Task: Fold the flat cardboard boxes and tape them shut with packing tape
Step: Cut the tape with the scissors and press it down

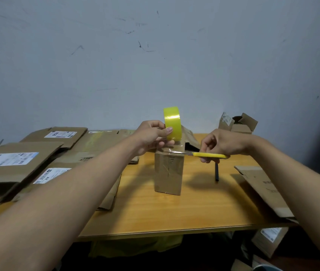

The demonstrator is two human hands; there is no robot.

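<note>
Head view: left hand (151, 134) grips tape roll (172, 123), right hand (223, 143) grips yellow cutter (209, 155) (box labels unreadable).

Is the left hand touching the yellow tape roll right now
Touching. The head view shows the left hand gripping the tape roll, thumb across its outer face and fingers curled beneath it.

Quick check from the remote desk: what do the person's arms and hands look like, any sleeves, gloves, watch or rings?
Both forearms are bare as far as the picture shows; no sleeve edge is visible. The left hand and right hand wear no gloves. No watch, bracelet or ring shows on either wrist or on the fingers that are visible. Nails look short and unpainted on the left thumb. No marks or bandages can be seen.
</note>
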